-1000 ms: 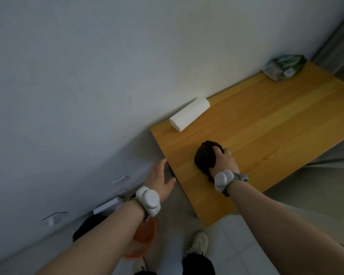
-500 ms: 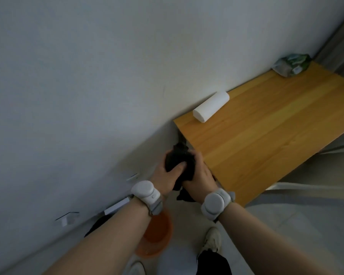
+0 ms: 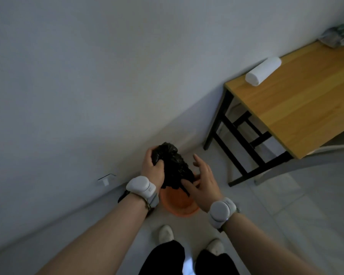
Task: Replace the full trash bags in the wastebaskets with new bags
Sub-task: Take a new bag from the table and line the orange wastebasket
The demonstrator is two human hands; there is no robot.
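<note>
The L hand (image 3: 153, 167) grips the black trash bag (image 3: 176, 168) at its upper part: fingers are curled round the bunched top and the thumb presses on the near side. The bag is crumpled and not yet unfolded, a thin, wrinkled, slightly shiny plastic, gathered into a long lump. It hangs from the L hand's grip down to the R, between both hands, in the air.

The R hand (image 3: 206, 184) is just R of the bag w/ its fingers straight and a bit spread, pointing away from the person. Its thumb lies against the lower ragged end of the bag; whether it pinches the plastic, I cannot tell.

Directly under both hands stands the orange wastebasket (image 3: 178, 204) on the floor (image 3: 286, 195), round, and the bag's lower end hangs over its far rim. Each wrist carries a white round band device. Just L of the L wrist, a dark thing (image 3: 123, 195) lies at the wall; too hidden to say what it is.

Far to the upper R of the R hand is the wooden bench (image 3: 306, 100) w/ black legs. On it lie a white roll (image 3: 263, 71) near the wall corner and a green packet (image 3: 336, 35) further back. Below the hands, two white shoes (image 3: 165, 233).
</note>
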